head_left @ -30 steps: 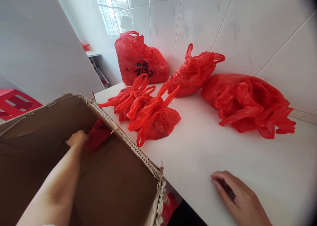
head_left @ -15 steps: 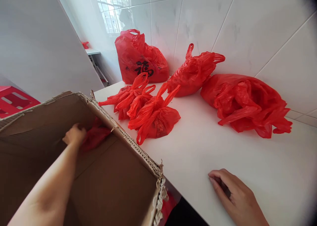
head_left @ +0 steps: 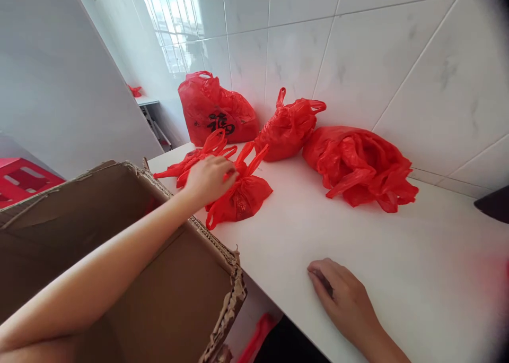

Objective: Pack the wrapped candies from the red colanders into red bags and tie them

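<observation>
My left hand (head_left: pixel 210 180) reaches across the cardboard box (head_left: pixel 191 278) to a group of small tied red plastic bags on the white table. Its fingers are curled at the neck of one red plastic bag (head_left: pixel 250 196); the fingertips are partly hidden. Beside it lie other small red bags (head_left: pixel 185 164), their handles sticking up. Inside the box, a bit of red plastic (head_left: pixel 151 205) shows behind my forearm. My right hand (head_left: pixel 342 294) rests on the table, thumb and fingertips loosely together, with nothing visible in it.
Along the tiled wall stand a large red bag (head_left: pixel 238 113) with a black character, a second red bag (head_left: pixel 288 129) and a crumpled red bag (head_left: pixel 358 164). The box's torn rim stands against the table edge. A red plastic object (head_left: pixel 27 180) is at far left.
My left hand has come up out of the box, away from the red bag inside, and over to the small bags. My right hand stays on the table. The view has shifted slightly.
</observation>
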The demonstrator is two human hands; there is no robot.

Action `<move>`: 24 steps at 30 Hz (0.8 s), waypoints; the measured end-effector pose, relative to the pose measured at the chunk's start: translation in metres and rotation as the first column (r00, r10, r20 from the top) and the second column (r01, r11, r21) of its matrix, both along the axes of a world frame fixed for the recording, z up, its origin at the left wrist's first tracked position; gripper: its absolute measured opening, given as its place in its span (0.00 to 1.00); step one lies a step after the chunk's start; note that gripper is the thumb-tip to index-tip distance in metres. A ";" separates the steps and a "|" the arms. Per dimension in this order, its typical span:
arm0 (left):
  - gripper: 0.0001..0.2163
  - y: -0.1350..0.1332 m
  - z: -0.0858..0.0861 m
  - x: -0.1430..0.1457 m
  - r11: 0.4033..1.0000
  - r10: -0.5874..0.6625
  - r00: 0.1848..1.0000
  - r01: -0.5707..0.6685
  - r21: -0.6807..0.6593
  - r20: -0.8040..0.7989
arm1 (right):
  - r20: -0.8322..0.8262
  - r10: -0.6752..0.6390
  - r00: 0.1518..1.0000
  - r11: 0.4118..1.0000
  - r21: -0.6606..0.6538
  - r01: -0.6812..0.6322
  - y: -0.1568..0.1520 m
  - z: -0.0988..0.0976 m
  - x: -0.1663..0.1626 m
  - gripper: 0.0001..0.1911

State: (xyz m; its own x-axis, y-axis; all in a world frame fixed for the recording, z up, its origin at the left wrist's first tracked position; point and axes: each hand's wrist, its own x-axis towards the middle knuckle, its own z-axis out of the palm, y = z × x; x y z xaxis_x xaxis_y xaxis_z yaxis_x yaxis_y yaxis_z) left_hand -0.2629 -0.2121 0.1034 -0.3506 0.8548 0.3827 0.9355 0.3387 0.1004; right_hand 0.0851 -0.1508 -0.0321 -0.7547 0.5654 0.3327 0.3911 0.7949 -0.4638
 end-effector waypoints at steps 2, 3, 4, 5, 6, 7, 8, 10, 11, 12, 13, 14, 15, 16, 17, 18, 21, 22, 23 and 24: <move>0.14 0.017 -0.013 0.015 0.992 -0.004 1.000 0.004 -0.127 0.004 | -0.001 0.009 1.000 1.000 -0.016 -0.009 0.000 0.001 0.001 0.07; 0.15 0.024 -0.019 0.018 0.986 0.018 1.000 -0.015 -0.167 0.012 | 0.002 0.009 1.000 1.000 -0.026 -0.008 0.000 0.002 0.001 0.07; 0.16 0.029 -0.023 0.018 0.980 0.044 0.999 -0.039 -0.195 0.024 | 0.005 0.007 1.000 0.999 -0.036 -0.007 -0.001 0.002 0.002 0.07; 0.17 0.033 -0.025 0.017 0.974 0.069 0.997 -0.058 -0.219 0.041 | 0.008 0.006 1.000 0.999 -0.046 -0.006 -0.001 0.003 0.002 0.08; 0.17 0.036 -0.025 0.015 0.969 0.087 0.994 -0.069 -0.237 0.065 | 0.010 0.006 1.000 0.998 -0.055 -0.005 -0.001 0.004 0.002 0.08; 0.17 0.038 -0.022 0.014 0.966 0.093 0.991 -0.065 -0.251 0.100 | 0.011 0.005 1.000 0.998 -0.064 -0.004 -0.001 0.004 0.002 0.07; 0.17 0.037 -0.016 0.013 0.964 0.088 0.985 -0.048 -0.263 0.146 | 0.011 0.006 1.000 0.997 -0.074 -0.005 -0.001 0.005 0.002 0.07; 0.18 0.031 0.001 0.011 0.960 0.058 0.970 0.010 -0.279 0.236 | 0.012 0.008 1.000 0.995 -0.096 -0.007 -0.001 0.005 0.002 0.07; 0.18 0.023 0.013 0.009 0.965 0.046 0.947 0.040 -0.259 0.318 | 0.012 0.010 1.000 0.994 -0.105 -0.009 -0.001 0.006 0.003 0.08; 0.19 0.014 0.025 0.007 0.974 0.039 0.907 0.059 -0.220 0.419 | 0.011 0.011 1.000 0.994 -0.113 -0.009 0.000 0.006 0.003 0.08; 0.20 0.002 0.038 0.003 0.984 0.034 0.856 0.060 -0.165 0.515 | 0.011 0.013 1.000 0.993 -0.120 -0.011 0.000 0.007 0.003 0.08; 0.21 -0.013 0.050 -0.002 0.999 0.015 0.706 0.022 -0.043 0.708 | 0.014 0.015 1.000 0.992 -0.126 -0.014 0.000 0.007 0.003 0.08; 0.22 -0.028 0.061 -0.008 1.000 0.000 0.625 -0.017 0.013 0.780 | 0.016 0.017 1.000 0.991 -0.130 -0.015 0.001 0.007 0.004 0.08; 0.23 -0.045 0.070 -0.017 0.997 -0.001 0.587 -0.067 0.049 0.809 | 0.018 0.020 1.000 0.991 -0.132 -0.017 0.001 0.007 0.004 0.08; 0.23 -0.063 0.077 -0.026 0.990 0.010 0.547 -0.125 0.069 0.837 | 0.018 0.023 1.000 0.991 -0.131 -0.020 0.001 0.007 0.004 0.08; 0.23 -0.080 0.081 -0.036 0.970 0.016 0.472 -0.220 0.100 0.881 | 0.018 0.024 1.000 0.991 -0.129 -0.022 0.002 0.007 0.005 0.08; 0.23 -0.123 0.073 -0.064 0.879 0.034 0.332 -0.459 0.130 0.943 | 0.016 0.022 1.000 0.994 -0.109 -0.021 0.002 0.004 0.005 0.08; 0.24 -0.135 0.064 -0.071 0.852 0.059 0.302 -0.511 0.110 0.952 | 0.017 0.020 1.000 0.995 -0.099 -0.019 0.001 0.003 0.005 0.08; 0.25 -0.145 0.052 -0.077 0.834 0.090 0.267 -0.547 0.074 0.959 | 0.015 0.018 1.000 0.996 -0.085 -0.017 0.001 0.003 0.004 0.08; 0.27 -0.155 0.037 -0.083 0.825 0.126 0.235 -0.564 0.029 0.964 | 0.010 0.016 1.000 0.998 -0.068 -0.015 0.001 0.002 0.004 0.08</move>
